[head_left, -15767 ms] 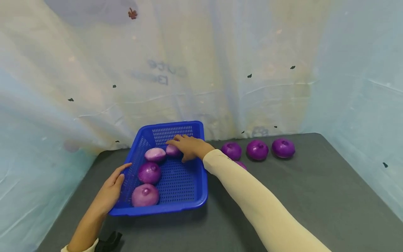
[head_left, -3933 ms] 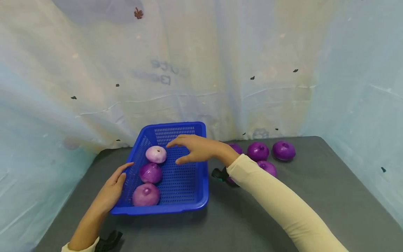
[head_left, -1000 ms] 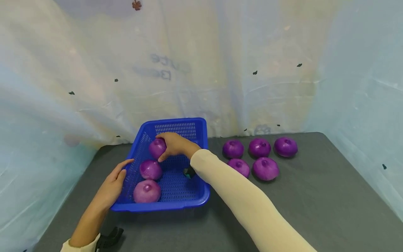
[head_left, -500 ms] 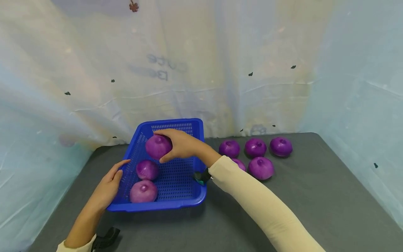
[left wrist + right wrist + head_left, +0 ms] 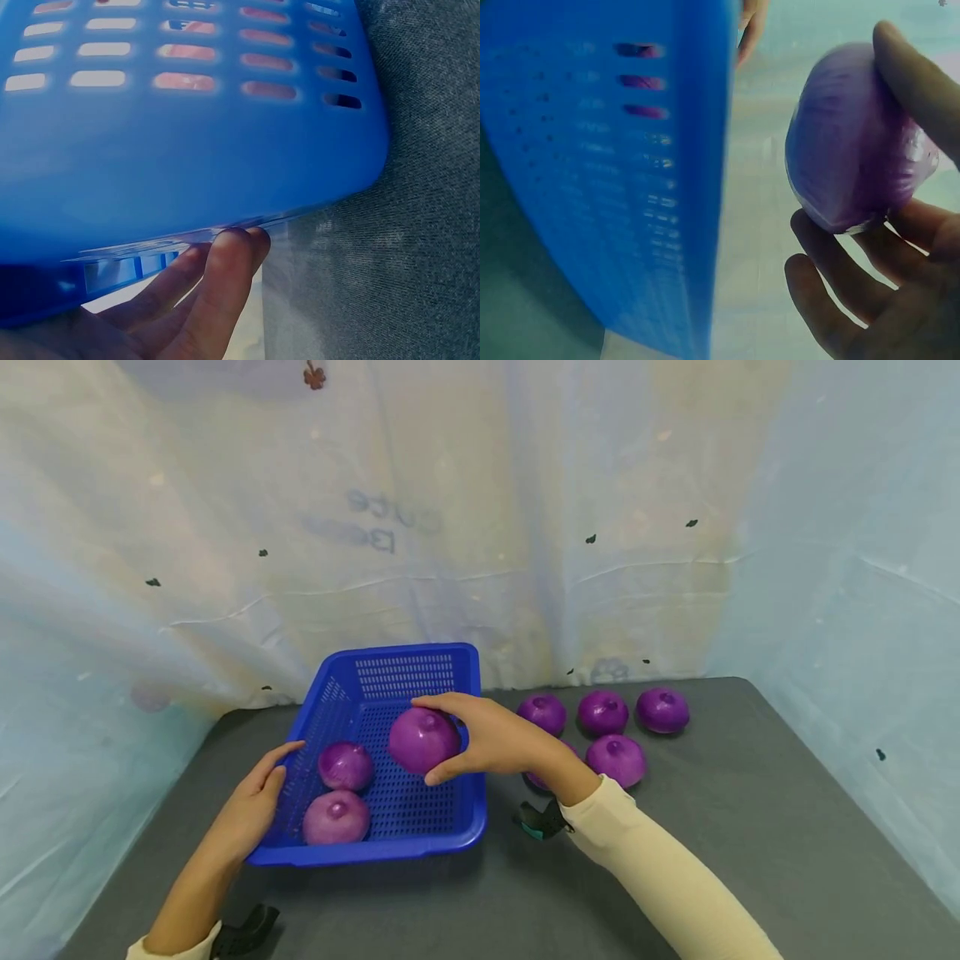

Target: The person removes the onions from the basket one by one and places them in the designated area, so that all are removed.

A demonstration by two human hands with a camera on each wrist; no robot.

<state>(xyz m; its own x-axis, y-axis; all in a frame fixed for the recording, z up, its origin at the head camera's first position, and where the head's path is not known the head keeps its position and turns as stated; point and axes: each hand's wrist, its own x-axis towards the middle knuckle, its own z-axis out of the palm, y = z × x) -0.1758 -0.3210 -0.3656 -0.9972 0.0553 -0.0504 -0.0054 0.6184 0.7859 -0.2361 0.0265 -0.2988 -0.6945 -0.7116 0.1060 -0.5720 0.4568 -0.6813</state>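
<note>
My right hand (image 5: pixel 491 735) holds a purple onion (image 5: pixel 422 741) between thumb and fingers, raised over the right part of a blue plastic basket (image 5: pixel 367 853). In the right wrist view the same onion (image 5: pixel 847 142) hangs outside the basket wall (image 5: pixel 630 225), apart from it. Two more onions lie inside along the left: a dark purple one (image 5: pixel 345 766) and a paler one (image 5: pixel 336 817) in front. My left hand (image 5: pixel 251 810) grips the basket's left rim; in the left wrist view its fingers (image 5: pixel 225 277) meet the rim edge.
Right of the basket, several purple onions sit on the grey table (image 5: pixel 750 827): a back row with an onion (image 5: pixel 602 712) in its middle, and a front pair including one onion (image 5: pixel 616 760). A pale curtain (image 5: pixel 480 510) closes off the back and sides.
My right hand took hold of the back-left onion in the basket, lifted it and moved it rightward. Earlier, other onions went from basket to table. The left hand stays on the rim.
</note>
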